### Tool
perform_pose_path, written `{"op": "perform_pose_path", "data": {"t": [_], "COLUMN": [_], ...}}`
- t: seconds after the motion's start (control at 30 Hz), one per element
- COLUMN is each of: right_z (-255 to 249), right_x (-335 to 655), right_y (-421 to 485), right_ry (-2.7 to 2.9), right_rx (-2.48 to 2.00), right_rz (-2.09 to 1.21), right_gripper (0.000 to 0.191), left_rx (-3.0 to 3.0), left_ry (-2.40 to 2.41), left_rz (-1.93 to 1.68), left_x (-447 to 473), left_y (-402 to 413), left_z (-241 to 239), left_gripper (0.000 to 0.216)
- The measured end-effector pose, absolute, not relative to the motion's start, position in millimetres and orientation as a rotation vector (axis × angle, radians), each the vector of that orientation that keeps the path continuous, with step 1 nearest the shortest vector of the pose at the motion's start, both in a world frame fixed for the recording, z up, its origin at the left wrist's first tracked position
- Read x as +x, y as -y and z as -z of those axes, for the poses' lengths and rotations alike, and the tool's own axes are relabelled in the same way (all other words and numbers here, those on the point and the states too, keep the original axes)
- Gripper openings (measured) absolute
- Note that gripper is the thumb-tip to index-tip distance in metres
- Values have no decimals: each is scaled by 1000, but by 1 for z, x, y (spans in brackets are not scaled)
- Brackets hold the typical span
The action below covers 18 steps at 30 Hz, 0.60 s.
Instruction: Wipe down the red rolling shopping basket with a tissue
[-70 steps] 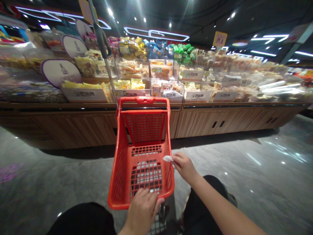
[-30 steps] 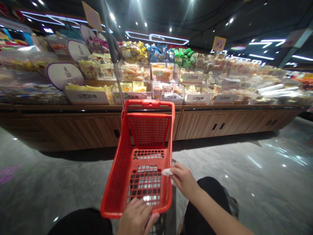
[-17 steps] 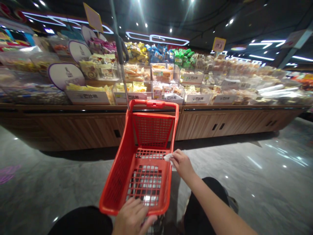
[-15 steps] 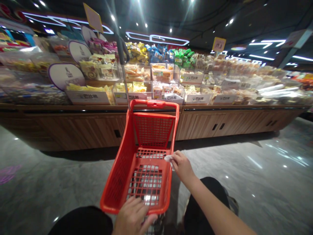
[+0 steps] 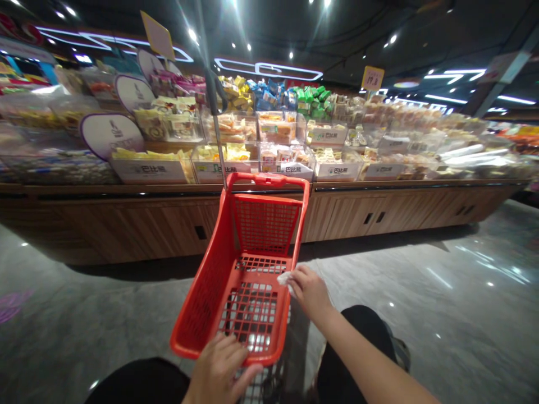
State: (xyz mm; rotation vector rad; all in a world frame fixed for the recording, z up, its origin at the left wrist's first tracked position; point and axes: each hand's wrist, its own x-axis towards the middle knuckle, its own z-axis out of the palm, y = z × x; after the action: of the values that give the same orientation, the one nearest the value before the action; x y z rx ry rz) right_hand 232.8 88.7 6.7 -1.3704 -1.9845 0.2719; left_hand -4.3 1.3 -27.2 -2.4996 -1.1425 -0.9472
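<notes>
In front of me stands a red plastic shopping cart basket (image 5: 202, 286) with a grid floor and a raised far handle. My left hand (image 5: 223, 359) is closed over its near rim, fingers on the inner side and thumb outside. At the right-hand rim, my right hand (image 5: 309, 289) pinches a crumpled white tissue (image 5: 284, 278). That tissue touches the rim and hangs partly over its inner side. Nothing lies inside the basket.
Beyond the cart runs a wooden display counter (image 5: 349, 216) full of packaged snacks in clear bins. A thin upright pole (image 5: 220, 148) rises near the cart's far left corner. My dark-clad knees flank the cart on a shiny grey floor (image 5: 421, 314).
The cart's near end has swung slightly left, with my left hand on it. My right hand and the tissue have shifted a little left and down along the rim.
</notes>
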Motion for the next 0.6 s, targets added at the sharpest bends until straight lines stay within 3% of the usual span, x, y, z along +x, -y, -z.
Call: {"op": "perform_pose_path", "data": {"t": [0.33, 0.47, 0.6], "right_z": [3, 3, -1], "right_x": [216, 228, 236], "right_y": [-43, -58, -66], "right_ry": [1983, 1787, 1756], "right_rx": [-1159, -1231, -1169], "right_rz": [-496, -468, -398], "right_gripper": [17, 13, 22], "left_rx": [-2546, -2452, -2458], "left_ry": [1580, 1703, 1643], "left_rz": [648, 450, 458], "left_x": [48, 73, 76], "left_y": [-7, -13, -14], "left_z": [0, 9, 25], "left_gripper": [38, 18, 27]}}
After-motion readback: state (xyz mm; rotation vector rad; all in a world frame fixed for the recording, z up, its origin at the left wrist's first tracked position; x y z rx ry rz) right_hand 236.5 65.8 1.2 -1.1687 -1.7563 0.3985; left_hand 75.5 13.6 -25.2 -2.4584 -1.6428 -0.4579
